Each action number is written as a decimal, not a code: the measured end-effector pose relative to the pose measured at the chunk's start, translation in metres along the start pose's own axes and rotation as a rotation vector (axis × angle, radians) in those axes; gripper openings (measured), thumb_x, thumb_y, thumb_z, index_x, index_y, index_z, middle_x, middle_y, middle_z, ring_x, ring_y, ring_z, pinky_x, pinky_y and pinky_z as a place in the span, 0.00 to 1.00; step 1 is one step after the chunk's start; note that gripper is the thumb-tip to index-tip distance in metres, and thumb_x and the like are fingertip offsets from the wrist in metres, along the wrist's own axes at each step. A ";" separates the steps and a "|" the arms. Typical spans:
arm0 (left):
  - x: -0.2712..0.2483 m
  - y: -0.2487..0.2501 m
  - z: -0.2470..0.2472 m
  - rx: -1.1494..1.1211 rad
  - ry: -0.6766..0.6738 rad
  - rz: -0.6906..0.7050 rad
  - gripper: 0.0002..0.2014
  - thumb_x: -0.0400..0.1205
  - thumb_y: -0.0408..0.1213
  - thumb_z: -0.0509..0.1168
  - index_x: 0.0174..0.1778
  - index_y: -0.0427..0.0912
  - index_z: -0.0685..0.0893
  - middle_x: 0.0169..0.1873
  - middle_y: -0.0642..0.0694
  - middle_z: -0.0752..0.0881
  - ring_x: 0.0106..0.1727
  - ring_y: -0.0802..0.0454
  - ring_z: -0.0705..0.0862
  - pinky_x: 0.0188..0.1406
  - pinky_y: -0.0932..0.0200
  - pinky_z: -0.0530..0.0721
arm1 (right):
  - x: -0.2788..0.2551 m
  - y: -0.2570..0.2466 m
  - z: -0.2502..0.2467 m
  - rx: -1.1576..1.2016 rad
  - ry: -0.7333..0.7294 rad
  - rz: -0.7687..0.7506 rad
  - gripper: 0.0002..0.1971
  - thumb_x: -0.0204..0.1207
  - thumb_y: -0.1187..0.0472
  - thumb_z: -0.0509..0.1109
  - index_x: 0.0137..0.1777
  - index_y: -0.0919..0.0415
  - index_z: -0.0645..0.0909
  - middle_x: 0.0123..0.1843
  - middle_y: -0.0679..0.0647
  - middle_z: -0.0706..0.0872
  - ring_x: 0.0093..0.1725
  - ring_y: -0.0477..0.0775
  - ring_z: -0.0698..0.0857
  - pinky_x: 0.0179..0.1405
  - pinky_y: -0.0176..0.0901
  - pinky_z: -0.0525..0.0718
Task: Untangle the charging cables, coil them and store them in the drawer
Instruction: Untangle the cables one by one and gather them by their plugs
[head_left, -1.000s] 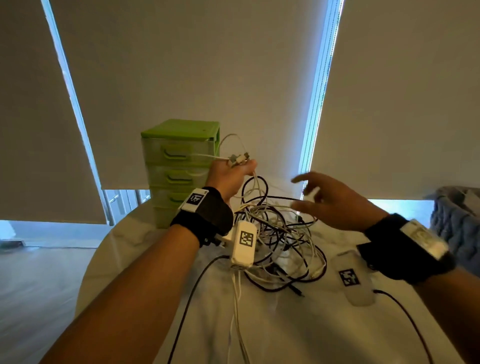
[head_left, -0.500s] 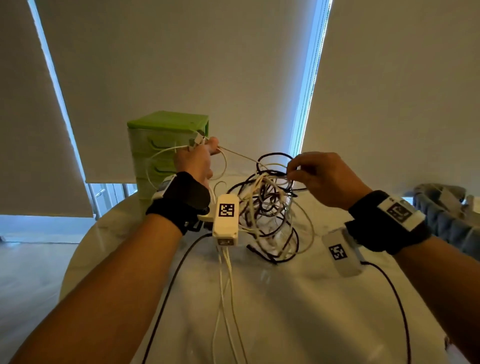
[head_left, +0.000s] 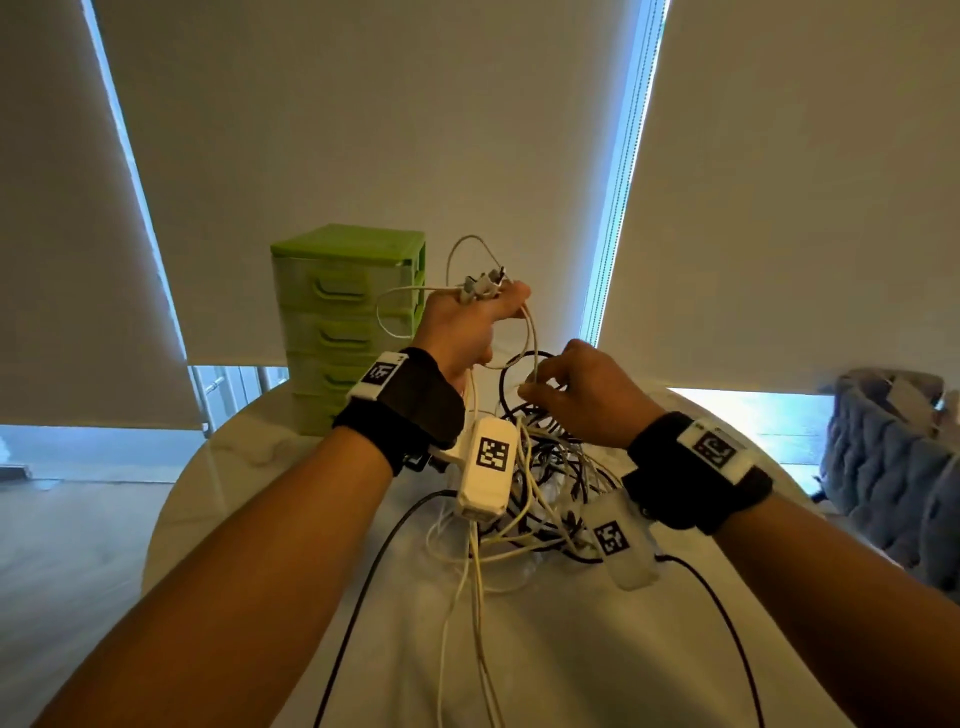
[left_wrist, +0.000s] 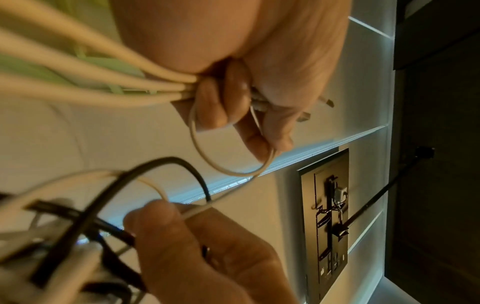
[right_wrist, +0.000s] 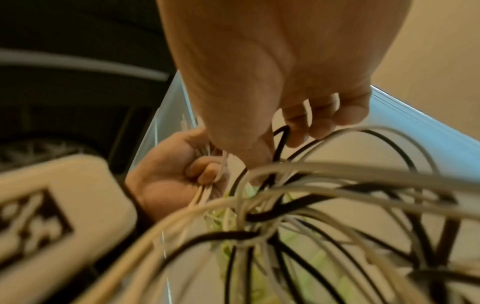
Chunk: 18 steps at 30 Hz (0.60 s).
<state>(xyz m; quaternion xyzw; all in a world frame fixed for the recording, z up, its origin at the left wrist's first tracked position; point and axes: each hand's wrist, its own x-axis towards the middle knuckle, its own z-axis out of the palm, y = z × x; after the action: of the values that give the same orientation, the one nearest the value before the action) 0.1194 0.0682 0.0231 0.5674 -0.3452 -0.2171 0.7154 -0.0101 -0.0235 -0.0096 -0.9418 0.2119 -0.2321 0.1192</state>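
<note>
Hands work a cable tangle (head_left: 540, 467) on the worktop (head_left: 571, 649): left hand (head_left: 470, 325), raised beyond, clenches white cable ends, right hand (head_left: 582, 389), lower and nearer the heap, pinches one white strand running steeply between them.

a round white marble-look table (head_left: 218, 483) stands before pale roller blinds (head_left: 363, 130), with bright daylight in the narrow gaps between them. a grey chunky-knit basket (head_left: 888, 467) sits at the far right. pale wood flooring (head_left: 67, 540) shows at the left.
</note>
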 end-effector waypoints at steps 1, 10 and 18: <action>0.001 0.001 -0.003 0.021 -0.014 0.020 0.08 0.78 0.46 0.73 0.44 0.44 0.90 0.42 0.40 0.88 0.19 0.57 0.62 0.22 0.62 0.63 | 0.002 -0.002 -0.003 0.048 0.017 0.020 0.12 0.80 0.50 0.68 0.47 0.56 0.88 0.42 0.50 0.78 0.44 0.48 0.78 0.41 0.39 0.72; -0.009 -0.024 -0.019 0.371 -0.348 -0.190 0.16 0.73 0.52 0.75 0.35 0.46 0.78 0.25 0.53 0.73 0.23 0.57 0.65 0.23 0.63 0.64 | 0.019 -0.004 -0.030 0.203 0.174 0.046 0.09 0.81 0.57 0.69 0.50 0.57 0.90 0.41 0.49 0.89 0.42 0.51 0.86 0.45 0.42 0.83; -0.010 -0.008 -0.011 0.442 -0.419 -0.087 0.10 0.76 0.33 0.74 0.49 0.44 0.81 0.34 0.50 0.80 0.29 0.58 0.75 0.23 0.65 0.72 | 0.017 0.009 -0.035 0.151 0.344 0.136 0.10 0.81 0.59 0.68 0.56 0.57 0.89 0.55 0.52 0.91 0.49 0.48 0.85 0.52 0.41 0.80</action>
<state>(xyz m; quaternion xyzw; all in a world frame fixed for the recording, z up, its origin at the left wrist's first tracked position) 0.1212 0.0801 0.0113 0.6664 -0.4992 -0.2795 0.4781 -0.0164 -0.0436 0.0244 -0.8600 0.2744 -0.3964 0.1671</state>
